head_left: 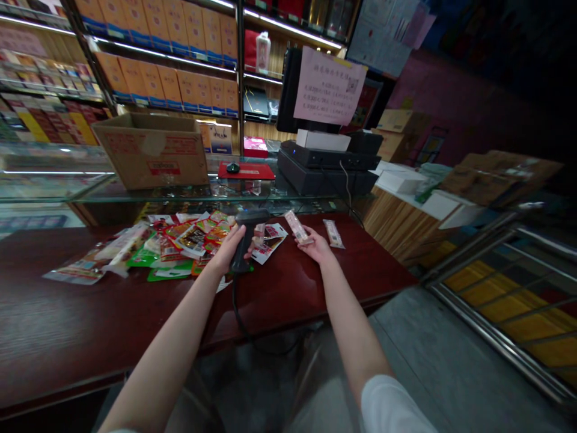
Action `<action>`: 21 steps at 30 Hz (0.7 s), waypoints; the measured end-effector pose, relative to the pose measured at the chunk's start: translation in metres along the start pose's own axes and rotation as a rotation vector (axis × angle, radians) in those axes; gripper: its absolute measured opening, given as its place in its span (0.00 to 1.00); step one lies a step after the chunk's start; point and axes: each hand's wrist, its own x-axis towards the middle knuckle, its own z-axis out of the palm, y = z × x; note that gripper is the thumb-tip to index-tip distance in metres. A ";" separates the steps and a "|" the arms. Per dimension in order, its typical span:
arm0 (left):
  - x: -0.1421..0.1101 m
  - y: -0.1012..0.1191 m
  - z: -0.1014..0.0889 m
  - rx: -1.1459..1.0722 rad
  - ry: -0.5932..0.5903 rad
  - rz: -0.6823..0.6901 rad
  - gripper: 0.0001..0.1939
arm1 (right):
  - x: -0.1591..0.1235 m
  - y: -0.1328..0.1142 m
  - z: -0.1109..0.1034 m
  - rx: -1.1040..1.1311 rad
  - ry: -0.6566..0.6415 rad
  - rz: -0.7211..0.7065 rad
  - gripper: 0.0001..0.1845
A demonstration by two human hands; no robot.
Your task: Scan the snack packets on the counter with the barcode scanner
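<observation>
My left hand (229, 248) is wrapped round the grip of a black barcode scanner (247, 231), whose head points right and whose cable drops off the table's front edge. My right hand (315, 245) pinches a small pinkish snack packet (297, 227), tilted up just right of the scanner's head. A second similar packet (334, 233) lies flat on the dark red table (90, 319) to the right of that hand. A pile of several colourful snack packets (180, 240) is spread on the table left of the scanner.
Behind the table runs a glass counter (135, 192) carrying a cardboard box (153, 150), a red mat with a mouse (246, 171) and a cash register with screen (329, 156). Stocked shelves line the back wall. A metal-framed display case (509, 294) stands at the right.
</observation>
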 end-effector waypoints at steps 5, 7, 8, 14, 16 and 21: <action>-0.003 -0.008 0.002 -0.004 -0.086 0.011 0.28 | -0.006 -0.004 -0.001 0.049 -0.102 0.024 0.31; -0.004 -0.011 0.004 -0.018 -0.113 0.018 0.28 | -0.008 -0.004 0.005 0.043 -0.142 0.026 0.30; -0.004 -0.013 0.005 -0.012 -0.133 0.009 0.27 | -0.009 -0.004 0.007 0.040 -0.148 0.019 0.30; -0.010 -0.015 0.017 0.076 -0.211 -0.091 0.28 | -0.015 -0.003 0.020 -0.045 -0.103 -0.045 0.30; -0.011 -0.015 0.020 0.073 -0.208 -0.100 0.27 | -0.016 -0.003 0.022 -0.085 -0.099 -0.053 0.30; -0.012 -0.016 0.025 0.066 -0.206 -0.065 0.27 | -0.014 -0.001 0.025 -0.125 -0.113 -0.064 0.31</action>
